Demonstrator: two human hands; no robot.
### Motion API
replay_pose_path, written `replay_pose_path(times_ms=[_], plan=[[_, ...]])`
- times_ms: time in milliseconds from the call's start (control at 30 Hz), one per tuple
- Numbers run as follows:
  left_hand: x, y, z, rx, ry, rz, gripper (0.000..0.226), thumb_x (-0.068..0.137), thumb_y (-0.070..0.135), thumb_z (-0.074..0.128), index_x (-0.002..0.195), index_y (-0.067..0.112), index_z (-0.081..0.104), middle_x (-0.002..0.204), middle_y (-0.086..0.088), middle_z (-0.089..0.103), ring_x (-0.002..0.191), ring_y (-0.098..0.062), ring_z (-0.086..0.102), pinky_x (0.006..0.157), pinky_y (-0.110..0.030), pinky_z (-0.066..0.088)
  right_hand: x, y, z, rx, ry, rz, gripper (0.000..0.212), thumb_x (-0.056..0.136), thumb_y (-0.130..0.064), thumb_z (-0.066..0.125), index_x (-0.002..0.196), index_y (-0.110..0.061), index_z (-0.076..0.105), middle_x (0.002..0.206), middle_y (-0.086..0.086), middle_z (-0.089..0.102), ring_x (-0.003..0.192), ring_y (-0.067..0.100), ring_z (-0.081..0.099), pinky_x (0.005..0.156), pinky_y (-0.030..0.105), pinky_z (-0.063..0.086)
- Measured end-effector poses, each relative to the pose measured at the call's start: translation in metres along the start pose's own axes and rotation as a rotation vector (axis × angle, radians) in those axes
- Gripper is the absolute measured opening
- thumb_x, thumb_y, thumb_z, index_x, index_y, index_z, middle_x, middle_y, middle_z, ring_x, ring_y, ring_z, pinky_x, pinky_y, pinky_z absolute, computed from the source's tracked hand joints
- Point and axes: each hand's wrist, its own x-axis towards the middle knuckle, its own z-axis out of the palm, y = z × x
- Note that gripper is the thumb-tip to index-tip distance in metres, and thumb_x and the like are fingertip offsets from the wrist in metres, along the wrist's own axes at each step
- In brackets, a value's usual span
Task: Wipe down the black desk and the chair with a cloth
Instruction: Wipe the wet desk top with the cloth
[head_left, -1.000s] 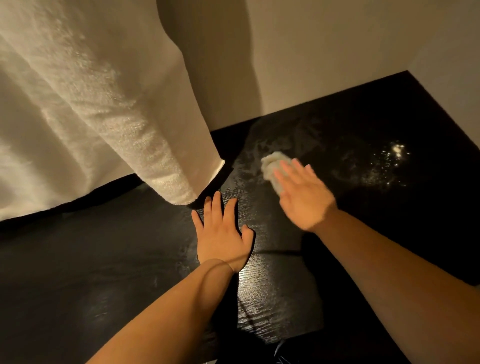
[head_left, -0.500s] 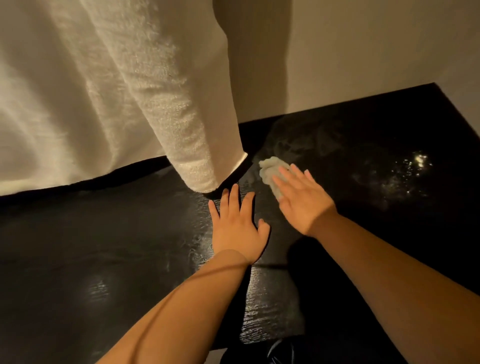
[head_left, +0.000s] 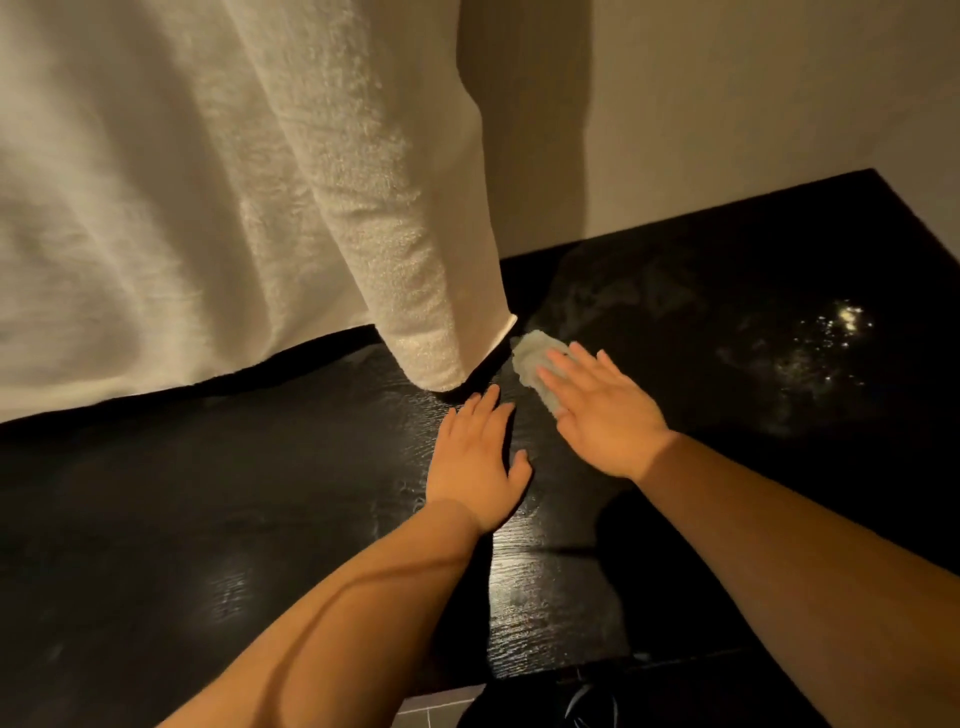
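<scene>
Head view, looking down onto a black bench (head_left: 208, 493).

Item 1, bench: black top with visible wood grain, glossy in patches. It fills the lower and right part of the frame and meets a pale wall (head_left: 727, 104) at the back. A hazy smeared film (head_left: 623, 296) lies on the surface beyond the right hand. A cluster of bright glints (head_left: 844, 319) shows far right, well apart from both hands.

Item 2, cloth (head_left: 530, 353): small, pale greenish-white, bunched. It lies on the bench near the back edge, just beside the lower corner of the hanging fabric. Its far end shows; its near part is hidden under fingers.

Item 3, right hand (head_left: 602, 415): palm down, fingers straight and slightly spread, pressing flat on the cloth rather than curled round it.

Item 4, left hand (head_left: 475, 457): released, palm down flat on the bench, fingers straight, thumb out to the right, holding nothing. It lies just beside the right hand, with its fingertips near the foot of the fabric fold. Whether they touch the fabric cannot be told.

Item 5, hanging fabric (head_left: 182, 208): cream, coarse-textured, in folds, covering the upper left. One thick fold (head_left: 415, 291) comes down to the bench top.

Item 6, floor (head_left: 431, 714): grey tiles, a strip below the bench's near edge. A dark object (head_left: 545, 701) beside it is too dim to identify.
</scene>
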Motion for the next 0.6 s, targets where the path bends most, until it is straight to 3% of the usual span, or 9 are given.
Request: replay_pose_path(times_ms=[100, 167, 267, 367, 433, 533, 600], plan=[[0.002, -0.034, -0.014, 0.059, 0.055, -0.007, 0.065, 0.093, 0.049, 0.053, 0.148, 0.014, 0.05, 0.142, -0.009, 0.054, 0.131, -0.033, 0.048, 0.114, -0.044, 0.038, 0.024, 0.02, -0.009, 0.05, 0.041, 0.218, 0.065, 0.1, -0.041, 0.024, 0.162, -0.024, 0.018, 0.171, 0.001, 0.007, 0.157, 0.026, -0.001, 0.127, 0.043, -0.002], [-0.001, -0.043, -0.016, 0.082, 0.093, -0.046, 0.064, 0.093, 0.051, 0.053, 0.147, 0.016, 0.049, 0.134, -0.006, 0.052, 0.129, -0.032, 0.048, 0.112, -0.047, 0.039, 0.031, 0.01, -0.007, 0.084, 0.063, 0.31, 0.064, 0.102, -0.038, 0.031, 0.163, -0.025, 0.014, 0.171, 0.004, 0.005, 0.157, 0.029, -0.003, 0.127, 0.045, -0.002], [-0.001, -0.042, -0.01, 0.086, 0.112, -0.042, 0.065, 0.091, 0.05, 0.055, 0.148, 0.018, 0.049, 0.135, -0.004, 0.051, 0.133, -0.031, 0.045, 0.117, -0.048, 0.033, 0.023, -0.023, 0.003, 0.064, 0.114, 0.195, 0.064, 0.099, -0.04, 0.025, 0.162, -0.026, 0.023, 0.17, 0.005, 0.013, 0.157, 0.033, 0.003, 0.128, 0.047, 0.003], [0.001, -0.044, -0.01, 0.072, 0.121, -0.033, 0.065, 0.09, 0.05, 0.057, 0.146, 0.018, 0.05, 0.136, -0.005, 0.051, 0.134, -0.031, 0.045, 0.12, -0.048, 0.031, 0.012, -0.049, 0.011, 0.018, 0.012, -0.053, 0.068, 0.095, -0.041, 0.018, 0.161, -0.029, 0.022, 0.171, 0.001, 0.011, 0.157, 0.028, 0.001, 0.128, 0.045, 0.003], [0.0, -0.044, -0.01, 0.067, 0.125, -0.03, 0.064, 0.09, 0.05, 0.057, 0.145, 0.018, 0.051, 0.134, -0.005, 0.052, 0.133, -0.032, 0.046, 0.12, -0.049, 0.03, 0.016, -0.043, 0.006, 0.008, -0.013, -0.125, 0.068, 0.094, -0.04, 0.021, 0.16, -0.027, 0.028, 0.17, 0.002, 0.016, 0.157, 0.027, 0.005, 0.128, 0.045, 0.005], [0.0, -0.045, -0.008, 0.068, 0.123, -0.036, 0.065, 0.091, 0.051, 0.056, 0.146, 0.018, 0.05, 0.133, -0.004, 0.052, 0.134, -0.031, 0.045, 0.121, -0.049, 0.028, 0.042, -0.021, -0.002, 0.014, 0.062, -0.048, 0.064, 0.094, -0.035, 0.028, 0.155, -0.02, 0.039, 0.166, 0.007, 0.027, 0.156, 0.031, 0.016, 0.125, 0.049, 0.012], [0.0, -0.046, -0.008, 0.068, 0.109, -0.04, 0.066, 0.091, 0.051, 0.055, 0.147, 0.018, 0.049, 0.132, -0.004, 0.052, 0.134, -0.031, 0.044, 0.122, -0.05, 0.027, 0.064, -0.013, -0.007, 0.052, 0.06, 0.099, 0.062, 0.098, -0.035, 0.029, 0.158, -0.02, 0.033, 0.169, 0.006, 0.017, 0.157, 0.03, 0.007, 0.126, 0.047, 0.006]])
